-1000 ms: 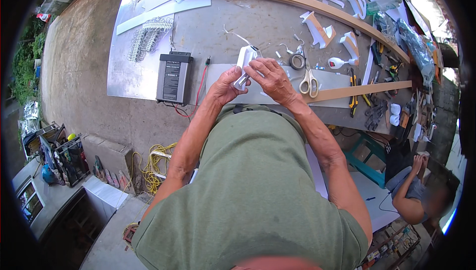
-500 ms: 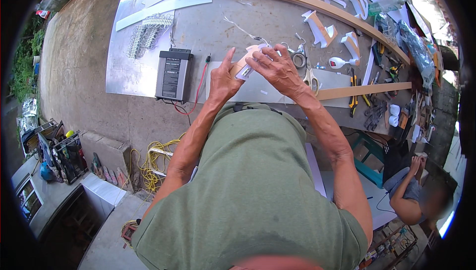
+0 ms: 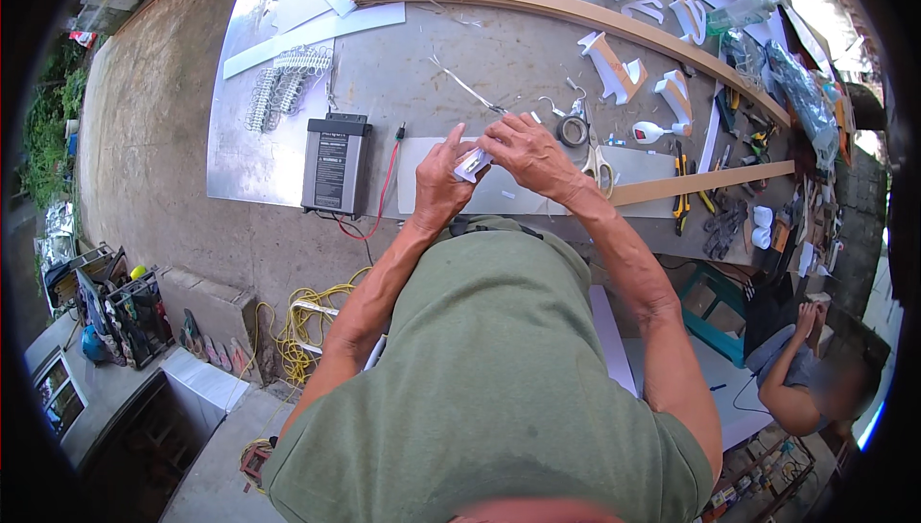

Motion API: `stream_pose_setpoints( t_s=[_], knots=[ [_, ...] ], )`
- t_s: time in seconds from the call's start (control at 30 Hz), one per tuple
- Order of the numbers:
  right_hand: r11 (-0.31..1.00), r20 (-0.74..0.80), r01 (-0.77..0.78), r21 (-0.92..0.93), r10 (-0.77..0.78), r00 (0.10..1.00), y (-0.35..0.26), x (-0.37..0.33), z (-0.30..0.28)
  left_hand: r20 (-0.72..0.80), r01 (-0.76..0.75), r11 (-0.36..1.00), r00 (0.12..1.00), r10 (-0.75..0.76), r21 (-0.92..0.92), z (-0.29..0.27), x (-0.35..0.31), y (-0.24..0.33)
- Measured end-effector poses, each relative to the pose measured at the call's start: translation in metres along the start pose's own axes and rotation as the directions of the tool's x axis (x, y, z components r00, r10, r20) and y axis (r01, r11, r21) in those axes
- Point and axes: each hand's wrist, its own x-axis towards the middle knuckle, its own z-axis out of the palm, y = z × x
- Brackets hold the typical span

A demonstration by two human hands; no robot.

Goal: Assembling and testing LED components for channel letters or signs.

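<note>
Above the table's near edge, my left hand (image 3: 445, 178) is closed around a small white letter piece (image 3: 470, 167), its thumb pointing up. My right hand (image 3: 532, 156) pinches the same piece from the other side with bent fingers. Most of the piece is hidden by the fingers. Thin pale wires (image 3: 464, 84) stretch out beyond the hands. Right of the right hand lie a roll of dark tape (image 3: 573, 130) and scissors (image 3: 599, 166). A grey power supply box (image 3: 336, 166) with a red lead (image 3: 386, 187) stands left of the left hand.
White cut-out letters (image 3: 610, 67) and a long brown strip (image 3: 537, 3) lie across the metal table (image 3: 384, 72). Strings of LED modules (image 3: 288, 82) rest at left, pliers (image 3: 682, 187) and other tools at right. A yellow cord (image 3: 302, 326) lies on the floor. Another person (image 3: 801, 379) sits at right.
Both hands have come slightly down toward me and closer together, with the letter piece turned between them. Its brown side, visible before, is now mostly covered. The right fingers have closed in.
</note>
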Motion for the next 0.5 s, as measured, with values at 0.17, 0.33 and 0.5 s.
stream_pose_setpoints(
  t_s=[0.17, 0.33, 0.5],
  knots=[
    [0.997, 0.107, 0.03, -0.067, -0.023, 0.994, 0.016, 0.01, -0.008, 0.016, -0.022, 1.0, 1.0, 0.022, 0.004, 0.004, 0.009, 0.0],
    [0.94, 0.234, 0.251, -0.233, -0.197, 0.952, 0.07, 0.035, -0.065, 0.016, 0.123, 0.976, 0.992, -0.122, -0.178, 0.002, 0.038, 0.006],
    [0.732, 0.384, 0.422, -0.536, -0.233, 0.893, 0.145, 0.087, -0.125, -0.081, 0.131, 0.991, 0.988, -0.13, 0.005, 0.021, 0.052, -0.06]
  ],
)
